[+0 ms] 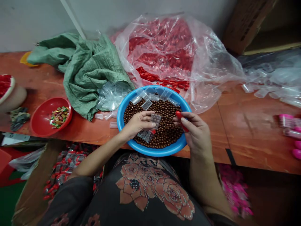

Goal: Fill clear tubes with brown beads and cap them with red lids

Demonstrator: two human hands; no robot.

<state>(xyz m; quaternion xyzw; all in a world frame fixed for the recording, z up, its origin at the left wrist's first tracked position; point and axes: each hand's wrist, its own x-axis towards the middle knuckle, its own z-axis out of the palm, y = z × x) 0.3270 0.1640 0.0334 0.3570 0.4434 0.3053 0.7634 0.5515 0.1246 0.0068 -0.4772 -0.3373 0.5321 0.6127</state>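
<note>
My left hand (140, 123) is closed on a small clear plastic case (155, 119), held over a blue basin (119, 116). Brown beads or candy balls (164, 131) fill the basin, and several more clear cases (154, 97) lie on them near the far rim. Under my left hand another clear case (146, 135) with a red bit at its end rests on the balls. At the basin's right side, my right hand (196, 130) pinches a small glossy red plastic piece (179, 115) between thumb and fingers. Its exact kind is not clear.
Behind the basin sits a large clear bag (207, 50) of red pieces. To the left are a green woven sack (89, 62), a red bowl (37, 117) with wrapped sweets, and a white tub (17, 97). Clear tubes (263, 91) lie at right; boxes of filled pieces (63, 166) stand below.
</note>
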